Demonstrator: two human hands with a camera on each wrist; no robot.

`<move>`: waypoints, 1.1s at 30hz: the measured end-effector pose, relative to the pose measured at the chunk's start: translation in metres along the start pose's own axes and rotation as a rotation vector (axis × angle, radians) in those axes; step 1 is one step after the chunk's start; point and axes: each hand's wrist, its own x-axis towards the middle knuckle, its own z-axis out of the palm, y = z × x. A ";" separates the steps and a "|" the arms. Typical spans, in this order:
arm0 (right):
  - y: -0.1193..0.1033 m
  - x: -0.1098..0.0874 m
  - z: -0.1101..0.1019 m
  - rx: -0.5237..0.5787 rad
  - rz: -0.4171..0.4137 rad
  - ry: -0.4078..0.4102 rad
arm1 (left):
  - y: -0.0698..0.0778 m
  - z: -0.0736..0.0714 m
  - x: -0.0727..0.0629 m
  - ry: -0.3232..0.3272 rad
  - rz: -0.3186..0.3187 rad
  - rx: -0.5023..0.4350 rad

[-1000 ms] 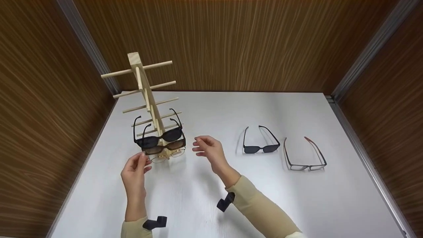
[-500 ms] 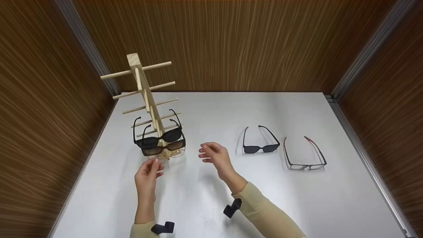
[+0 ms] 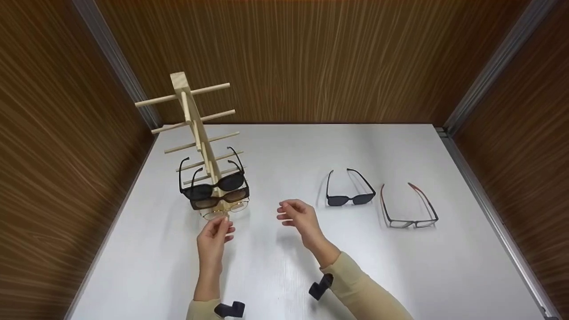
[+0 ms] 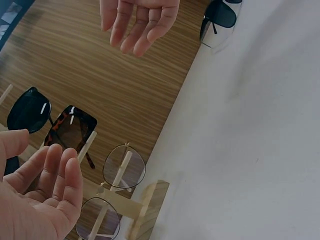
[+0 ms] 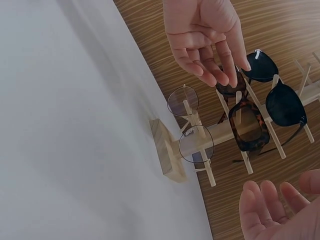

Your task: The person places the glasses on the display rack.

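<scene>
- Fingers of the left hand (image 3: 212, 238) loosely bent and released, close in front of the thin, round-lensed wire-rimmed glasses (image 5: 196, 145).
- Fingers of the right hand (image 3: 304, 224) softly curved, likewise released, over bare smooth white tabletop (image 3: 275, 160).
- Wire-rimmed glasses low on the rack (image 3: 202, 129) of pale wood, square-edged post with round pegs.
- Above them, tortoiseshell sunglasses (image 3: 234, 196) with brown lenses, then glossy black sunglasses (image 3: 232, 182).
- Well to the right, on the tabletop: angular dark-lensed sunglasses (image 3: 339, 201) and clear rectangular glasses (image 3: 401, 224) with reddish temples.
- Behind, streaky brown woodgrain panel (image 3: 311, 62).
</scene>
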 end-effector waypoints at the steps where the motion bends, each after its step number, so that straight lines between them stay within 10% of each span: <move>1: 0.001 -0.001 -0.001 -0.002 -0.002 0.000 | -0.001 0.001 -0.001 -0.006 -0.006 0.000; 33: 0.031 -0.019 -0.052 0.015 0.089 0.129 | -0.027 0.048 -0.016 -0.145 -0.076 0.047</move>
